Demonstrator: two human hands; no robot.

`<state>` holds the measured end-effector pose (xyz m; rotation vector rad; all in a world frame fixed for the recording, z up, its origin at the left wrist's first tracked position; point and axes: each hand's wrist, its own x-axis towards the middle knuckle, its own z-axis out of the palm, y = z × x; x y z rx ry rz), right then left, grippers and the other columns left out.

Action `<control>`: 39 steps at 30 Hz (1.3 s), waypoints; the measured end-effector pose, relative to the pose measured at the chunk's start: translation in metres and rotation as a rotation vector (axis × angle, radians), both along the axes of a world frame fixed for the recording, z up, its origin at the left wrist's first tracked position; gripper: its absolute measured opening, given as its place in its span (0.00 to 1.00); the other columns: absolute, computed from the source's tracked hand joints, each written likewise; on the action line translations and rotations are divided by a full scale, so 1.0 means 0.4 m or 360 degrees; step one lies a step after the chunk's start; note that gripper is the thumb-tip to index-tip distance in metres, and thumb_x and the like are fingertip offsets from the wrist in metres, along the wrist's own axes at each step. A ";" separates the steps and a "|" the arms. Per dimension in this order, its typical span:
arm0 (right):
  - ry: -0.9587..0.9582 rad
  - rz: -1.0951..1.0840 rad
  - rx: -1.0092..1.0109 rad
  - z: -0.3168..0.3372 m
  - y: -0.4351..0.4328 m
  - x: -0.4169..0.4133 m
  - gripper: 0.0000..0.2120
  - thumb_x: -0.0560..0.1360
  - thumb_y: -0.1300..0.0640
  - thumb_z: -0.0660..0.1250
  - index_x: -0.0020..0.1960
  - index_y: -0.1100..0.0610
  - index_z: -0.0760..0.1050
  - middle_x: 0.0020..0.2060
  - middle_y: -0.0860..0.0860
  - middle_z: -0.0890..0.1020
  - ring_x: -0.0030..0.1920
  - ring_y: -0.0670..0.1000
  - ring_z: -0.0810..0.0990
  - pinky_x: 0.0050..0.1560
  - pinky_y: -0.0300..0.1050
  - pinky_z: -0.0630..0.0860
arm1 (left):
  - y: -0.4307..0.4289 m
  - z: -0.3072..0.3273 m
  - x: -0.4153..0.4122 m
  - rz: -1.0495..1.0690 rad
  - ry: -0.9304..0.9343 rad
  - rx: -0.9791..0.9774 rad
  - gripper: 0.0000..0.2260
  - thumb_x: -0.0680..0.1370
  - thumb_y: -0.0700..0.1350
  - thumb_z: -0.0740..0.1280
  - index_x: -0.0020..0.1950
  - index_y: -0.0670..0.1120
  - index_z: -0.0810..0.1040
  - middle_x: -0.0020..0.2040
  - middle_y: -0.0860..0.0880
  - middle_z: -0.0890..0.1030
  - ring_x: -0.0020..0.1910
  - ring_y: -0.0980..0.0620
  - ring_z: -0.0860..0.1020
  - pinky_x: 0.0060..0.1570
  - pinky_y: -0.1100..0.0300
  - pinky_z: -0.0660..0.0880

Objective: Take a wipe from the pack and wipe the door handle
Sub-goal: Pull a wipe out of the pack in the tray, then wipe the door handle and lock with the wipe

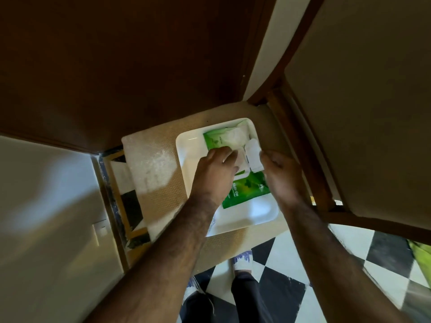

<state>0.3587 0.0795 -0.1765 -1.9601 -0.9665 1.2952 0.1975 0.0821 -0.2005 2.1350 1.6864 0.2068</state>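
A green wipe pack (248,192) lies slantwise in a white tray (191,150) on a chair seat. My left hand (215,176) presses down on the middle of the pack, fingers curled over its opening. My right hand (281,176) is beside it on the right, its fingertips pinched on the edge of a white flap (253,155) that stands lifted from the pack's top. Whether a wipe is drawn out cannot be told. The dark brown door (116,66) fills the upper left; its handle is out of view.
The tray rests on the woven beige seat (154,164) of a wooden chair, whose backrest (363,113) rises at the right. A wall with a light switch (100,231) is at the left. My feet stand on the black-and-white checkered floor (286,273) below.
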 end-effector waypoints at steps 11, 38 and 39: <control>-0.0502 0.0513 0.0316 0.013 -0.024 -0.026 0.12 0.84 0.55 0.70 0.61 0.61 0.87 0.54 0.55 0.89 0.52 0.51 0.87 0.54 0.43 0.83 | 0.038 0.003 0.028 0.1318 -0.0780 -0.0616 0.09 0.75 0.44 0.77 0.54 0.42 0.85 0.49 0.45 0.88 0.52 0.44 0.85 0.50 0.57 0.80; 0.0719 0.0322 0.0227 0.587 0.019 -0.367 0.01 0.77 0.57 0.80 0.48 0.54 0.91 0.45 0.54 0.92 0.50 0.54 0.92 0.60 0.55 0.87 | -0.087 0.656 -0.321 0.1148 -0.1383 -0.0064 0.09 0.75 0.43 0.79 0.55 0.47 0.88 0.50 0.55 0.89 0.50 0.61 0.86 0.49 0.66 0.82; 0.0793 0.0358 0.0244 0.656 0.018 -0.383 0.02 0.78 0.58 0.79 0.49 0.55 0.91 0.45 0.55 0.92 0.51 0.54 0.92 0.60 0.53 0.87 | -0.092 0.725 -0.347 0.1123 -0.1391 -0.0006 0.09 0.74 0.44 0.79 0.54 0.48 0.88 0.49 0.56 0.89 0.50 0.62 0.86 0.48 0.68 0.81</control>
